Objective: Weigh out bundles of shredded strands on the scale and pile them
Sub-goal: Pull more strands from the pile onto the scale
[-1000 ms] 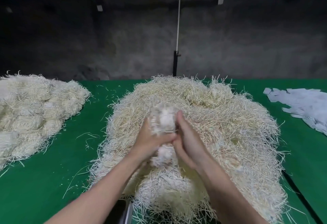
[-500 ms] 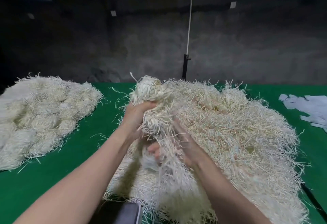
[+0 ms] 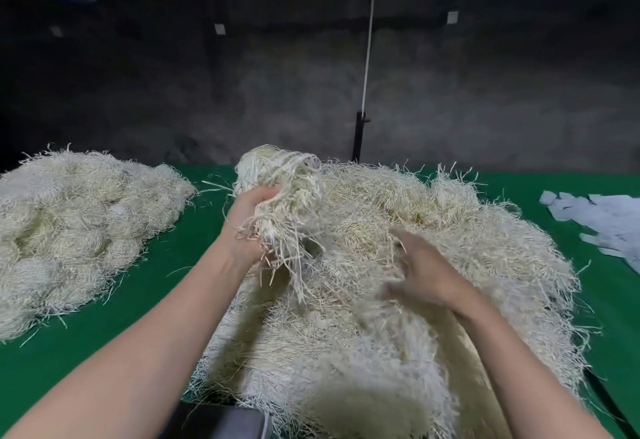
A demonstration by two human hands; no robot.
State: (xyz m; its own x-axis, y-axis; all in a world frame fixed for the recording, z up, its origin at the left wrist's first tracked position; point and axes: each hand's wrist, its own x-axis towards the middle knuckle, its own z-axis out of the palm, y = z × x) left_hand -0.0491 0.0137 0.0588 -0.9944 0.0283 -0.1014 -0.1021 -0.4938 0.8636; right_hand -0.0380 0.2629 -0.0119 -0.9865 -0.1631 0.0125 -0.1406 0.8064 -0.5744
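Note:
My left hand grips a pale cream bundle of shredded strands, lifted above the left side of the big loose heap in the middle of the green table. Loose ends hang from the bundle below my fingers. My right hand hovers over the heap to the right, blurred, fingers spread and holding nothing. A corner of the grey scale shows at the bottom edge, partly under strands and my left forearm.
A pile of finished bundles lies on the left of the table. White paper slips are scattered at the right edge. A black post with a white cord stands behind the table, before a dark wall.
My hands have separated: the left lifted the bundle up and to the left, the right let go and swung out right over the heap. The view shifted slightly.

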